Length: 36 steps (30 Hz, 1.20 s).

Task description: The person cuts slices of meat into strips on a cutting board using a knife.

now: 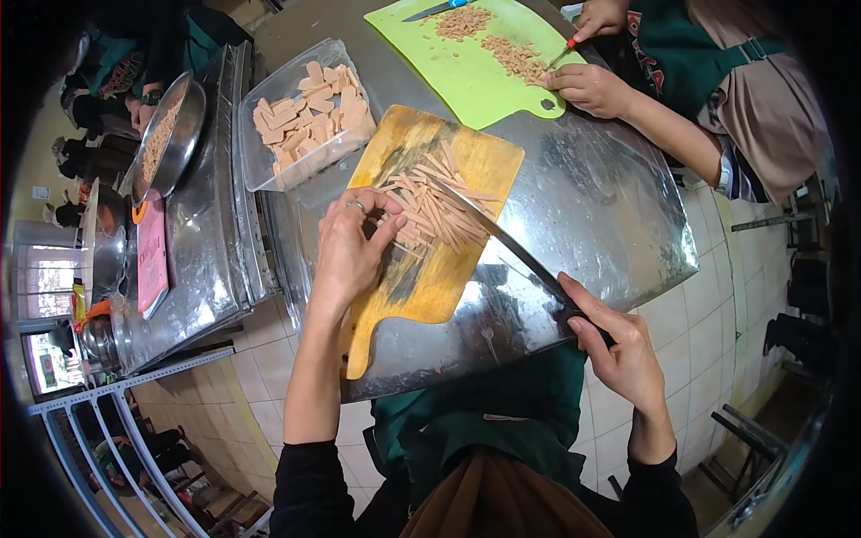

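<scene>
Thin pinkish strips that look like cut sausage [435,211] lie in a loose heap on a worn wooden cutting board [417,305]. My left hand [348,247] is at the heap's left edge, fingers curled and thumb drawn in against the strips. In my right hand [623,350] is the handle of a long kitchen knife [525,258]. Its blade slants up and left over the board, with the tip part across the strips. Whether the edge touches the wood is hidden by the heap.
A clear plastic tub [309,154] of flat pinkish slices stands left of the board. Beyond, a co-worker's hands [592,88] cut small pieces on a green board [511,94]. A steel bowl [186,134] and a pink book [152,255] are on the left table.
</scene>
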Tool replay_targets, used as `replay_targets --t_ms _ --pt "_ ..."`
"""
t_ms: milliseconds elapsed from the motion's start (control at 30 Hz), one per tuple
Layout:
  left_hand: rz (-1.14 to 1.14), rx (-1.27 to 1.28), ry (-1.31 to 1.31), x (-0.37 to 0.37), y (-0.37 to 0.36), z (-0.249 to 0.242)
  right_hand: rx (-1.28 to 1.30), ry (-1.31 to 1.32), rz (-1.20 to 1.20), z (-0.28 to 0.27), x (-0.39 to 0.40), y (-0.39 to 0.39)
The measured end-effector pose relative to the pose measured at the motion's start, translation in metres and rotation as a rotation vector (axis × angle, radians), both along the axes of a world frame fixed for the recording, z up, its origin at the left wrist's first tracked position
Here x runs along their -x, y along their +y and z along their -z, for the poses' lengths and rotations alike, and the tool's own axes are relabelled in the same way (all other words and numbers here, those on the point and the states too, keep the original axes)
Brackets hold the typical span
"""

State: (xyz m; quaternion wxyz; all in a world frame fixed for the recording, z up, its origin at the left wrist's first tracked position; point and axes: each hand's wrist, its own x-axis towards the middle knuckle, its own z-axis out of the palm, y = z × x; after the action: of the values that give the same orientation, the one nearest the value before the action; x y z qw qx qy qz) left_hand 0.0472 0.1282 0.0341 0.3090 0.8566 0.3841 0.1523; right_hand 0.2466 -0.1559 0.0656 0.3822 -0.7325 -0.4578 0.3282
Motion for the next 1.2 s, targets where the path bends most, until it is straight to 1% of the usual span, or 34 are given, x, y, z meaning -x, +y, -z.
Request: replay_targets --t_ms 67,267,367,467,567,667,767,800,900,1033,1067,1167,1200 --pt "0.031 -0.049 0.019 0.003 -0.001 -0.001 -0.008 -0.003 -0.004 0.0 0.001 -0.004" --pt "0.03 0.039 0.001 0.005 -0.003 -0.006 -0.009 -0.01 -0.028 0.0 0.008 -0.006" --pt "0.121 -0.086 -0.039 0.007 0.001 0.004 -0.042 -0.066 -0.092 0.004 0.013 -0.01" --pt "0.119 -0.081 -0.029 0.006 0.004 0.004 0.023 -0.107 -0.191 0.002 0.017 -0.012" --pt "0.147 -0.118 -0.076 0.006 0.004 0.001 0.042 -0.196 -0.238 0.002 0.026 -0.011" --pt "0.073 0.212 -0.133 0.013 0.005 -0.002 0.086 -0.282 -0.277 0.003 0.031 -0.003" --pt "0.049 0.116 -0.154 0.024 0.0 -0.018 0.149 -0.318 -0.27 -0.003 0.041 0.012" --pt "0.016 0.085 -0.144 0.028 -0.003 -0.026 0.124 -0.335 -0.28 -0.002 0.043 0.018" --pt "0.039 -0.089 -0.223 0.048 -0.006 -0.035 0.079 -0.382 -0.288 0.002 0.049 0.039" --pt "0.045 -0.112 -0.233 0.067 -0.014 -0.039 0.063 -0.429 -0.25 0.006 0.048 0.063" --pt "0.039 -0.072 -0.218 0.07 -0.015 -0.036 0.049 -0.44 -0.239 0.008 0.046 0.068" --pt "0.087 -0.066 -0.19 0.074 -0.013 -0.027 0.166 -0.384 -0.179 -0.004 0.037 0.079" --pt "0.094 -0.04 -0.178 0.072 -0.013 -0.024 0.119 -0.31 -0.163 0.003 0.031 0.077"
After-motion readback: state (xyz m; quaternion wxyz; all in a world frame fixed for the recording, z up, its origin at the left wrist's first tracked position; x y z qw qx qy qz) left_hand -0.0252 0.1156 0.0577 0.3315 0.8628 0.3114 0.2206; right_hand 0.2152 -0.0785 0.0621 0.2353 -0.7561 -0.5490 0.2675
